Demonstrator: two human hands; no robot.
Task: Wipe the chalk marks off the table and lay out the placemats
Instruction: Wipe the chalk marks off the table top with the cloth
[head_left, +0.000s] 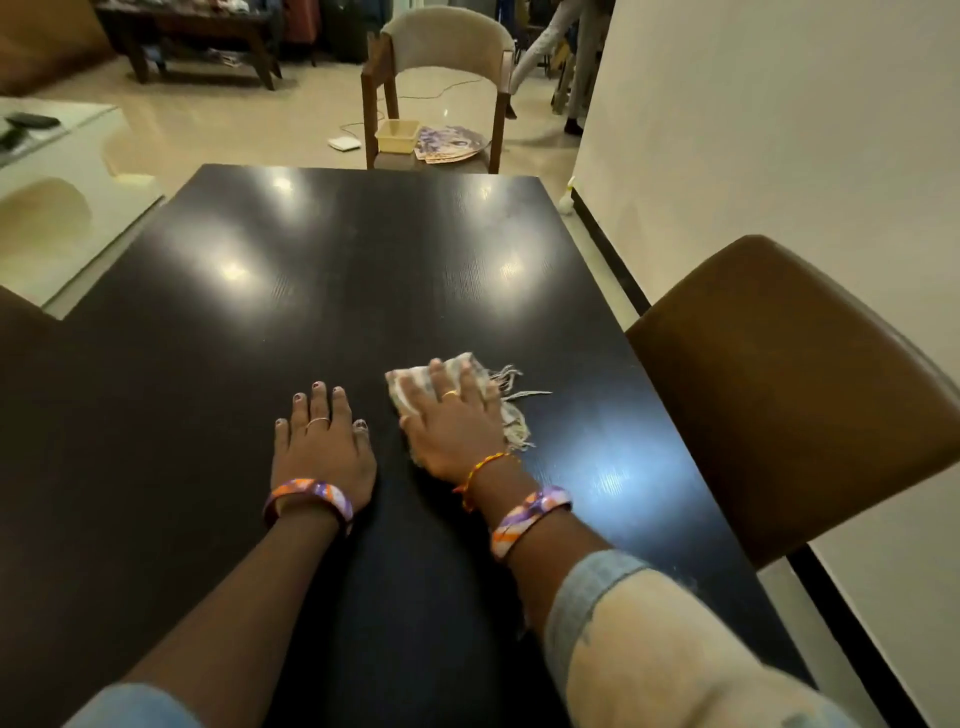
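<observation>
The dark glossy table (337, 291) fills the middle of the view. My right hand (452, 421) presses flat on a pale checked cloth with a fringe (467, 366) on the near right part of the tabletop. My left hand (322, 441) rests flat on the bare table beside it, fingers spread, holding nothing. A faint pale smear of chalk (511, 213) shows near the table's far right corner. A stack of patterned placemats (452, 143) lies on the seat of the chair at the far end.
A beige-backed chair (447, 57) stands at the table's far end, with a yellow plastic tub (396, 136) on its seat next to the placemats. A brown chair (789, 374) stands at the right side. A white wall is at the right. A person's legs (566, 62) are in the background.
</observation>
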